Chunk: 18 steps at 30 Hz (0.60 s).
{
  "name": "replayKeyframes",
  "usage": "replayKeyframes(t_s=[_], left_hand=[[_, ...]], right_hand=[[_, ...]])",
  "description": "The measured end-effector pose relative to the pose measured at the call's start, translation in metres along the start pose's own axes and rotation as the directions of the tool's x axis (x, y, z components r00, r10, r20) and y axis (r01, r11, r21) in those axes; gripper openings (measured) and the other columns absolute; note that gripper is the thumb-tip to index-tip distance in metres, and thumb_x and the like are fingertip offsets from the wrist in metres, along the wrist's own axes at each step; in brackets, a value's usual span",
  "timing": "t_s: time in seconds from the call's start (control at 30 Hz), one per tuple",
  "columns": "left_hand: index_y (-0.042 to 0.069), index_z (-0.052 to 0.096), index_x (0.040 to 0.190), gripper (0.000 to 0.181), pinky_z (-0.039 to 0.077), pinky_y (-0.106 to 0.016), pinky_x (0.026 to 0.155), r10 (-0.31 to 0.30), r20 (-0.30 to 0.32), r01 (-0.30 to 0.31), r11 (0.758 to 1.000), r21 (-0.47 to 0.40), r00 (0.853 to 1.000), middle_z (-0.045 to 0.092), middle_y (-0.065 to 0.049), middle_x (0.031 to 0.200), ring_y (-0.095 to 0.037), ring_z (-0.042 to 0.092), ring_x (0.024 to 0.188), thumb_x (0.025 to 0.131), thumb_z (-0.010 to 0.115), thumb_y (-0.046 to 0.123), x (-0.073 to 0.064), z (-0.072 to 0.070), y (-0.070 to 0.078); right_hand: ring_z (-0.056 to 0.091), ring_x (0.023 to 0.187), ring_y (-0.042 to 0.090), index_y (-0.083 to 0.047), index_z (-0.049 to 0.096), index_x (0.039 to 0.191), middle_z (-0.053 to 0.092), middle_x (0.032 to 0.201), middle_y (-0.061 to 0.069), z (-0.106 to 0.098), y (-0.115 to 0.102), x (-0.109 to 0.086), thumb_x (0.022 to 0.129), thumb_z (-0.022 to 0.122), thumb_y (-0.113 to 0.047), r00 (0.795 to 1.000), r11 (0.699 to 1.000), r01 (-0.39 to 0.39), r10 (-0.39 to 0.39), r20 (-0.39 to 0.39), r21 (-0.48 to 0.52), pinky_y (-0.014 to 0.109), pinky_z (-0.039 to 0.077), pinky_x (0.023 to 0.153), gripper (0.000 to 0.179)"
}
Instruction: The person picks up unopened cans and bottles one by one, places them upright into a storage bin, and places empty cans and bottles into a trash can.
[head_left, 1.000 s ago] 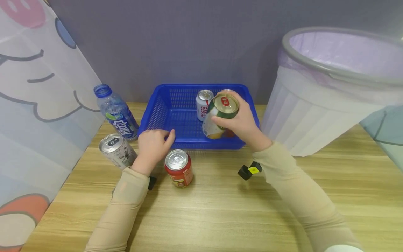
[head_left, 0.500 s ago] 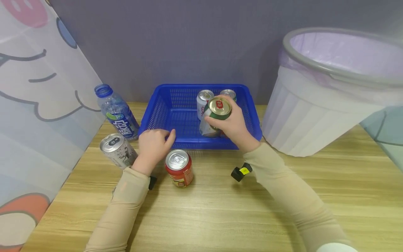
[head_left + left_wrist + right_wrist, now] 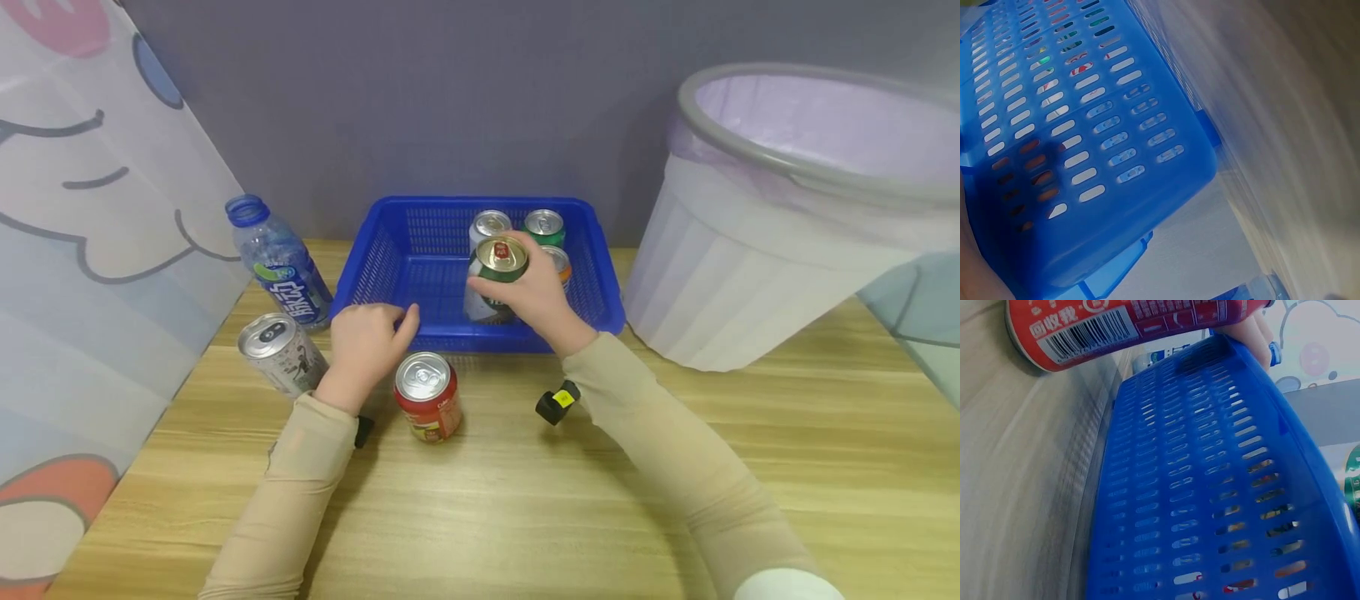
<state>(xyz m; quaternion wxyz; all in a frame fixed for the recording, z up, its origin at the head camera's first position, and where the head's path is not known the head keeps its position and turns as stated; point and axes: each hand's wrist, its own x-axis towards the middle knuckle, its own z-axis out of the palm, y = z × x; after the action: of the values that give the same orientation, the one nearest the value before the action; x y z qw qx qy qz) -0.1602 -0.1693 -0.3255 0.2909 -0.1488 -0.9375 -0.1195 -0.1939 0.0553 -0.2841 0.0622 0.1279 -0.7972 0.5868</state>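
Note:
My right hand (image 3: 542, 293) grips a green-and-white can (image 3: 501, 258) with a gold top, over the inside of a blue plastic basket (image 3: 431, 337). At the right wrist view's edge, part of that can (image 3: 1352, 481) shows. My left hand (image 3: 366, 346) holds the basket's front left rim, thumb along the top; in the left wrist view its fingers show through the basket's slots. Inside the basket stand a silver can (image 3: 491, 223), a green can (image 3: 543, 223) and an orange-marked can (image 3: 558, 260), partly covered by my right hand.
A red Coke can (image 3: 427, 398) stands just before the basket. Left of my left hand are a pale patterned can (image 3: 281, 354) and an uncapped blue-labelled bottle (image 3: 281, 267). A tall white bin (image 3: 735, 258) with a lilac liner stands at the right, a grey wall (image 3: 450, 92) behind.
My right hand has carried the green-and-white can leftward within the basket, uncovering the green and orange-marked cans behind it. My left hand stays at the rim.

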Motion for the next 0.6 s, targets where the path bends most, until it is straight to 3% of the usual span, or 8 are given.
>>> replayKeyframes(t_s=[0.27,0.6], left_hand=[[0.012,0.051,0.049,0.048,0.037,-0.042,0.049,0.000,0.013,0.000,1.000,-0.003,1.000,0.059,-0.010,0.052,-0.033,0.057,0.050,0.091,0.046,0.035,0.0010,-0.0021,0.0014],[0.012,0.051,0.049,0.048,0.037,-0.041,0.047,-0.002,0.016,0.002,1.000,0.001,1.000,0.059,-0.010,0.052,-0.032,0.057,0.049,0.091,0.047,0.034,0.0009,-0.0021,0.0016]], right_hand=[[0.059,0.102,0.024,-0.005,0.047,0.131,0.059,0.116,0.011,0.0036,0.0000,0.0046,0.070,0.082,-0.022,0.999,0.995,-0.036,0.037,0.011,-0.088,0.038,0.048,0.088,0.072],[0.060,0.103,0.025,-0.003,0.049,0.129,0.062,0.113,0.012,0.0084,-0.0008,0.0043,0.069,0.083,-0.024,0.997,0.981,0.048,-0.036,0.063,-0.190,0.037,0.049,0.088,0.072]])
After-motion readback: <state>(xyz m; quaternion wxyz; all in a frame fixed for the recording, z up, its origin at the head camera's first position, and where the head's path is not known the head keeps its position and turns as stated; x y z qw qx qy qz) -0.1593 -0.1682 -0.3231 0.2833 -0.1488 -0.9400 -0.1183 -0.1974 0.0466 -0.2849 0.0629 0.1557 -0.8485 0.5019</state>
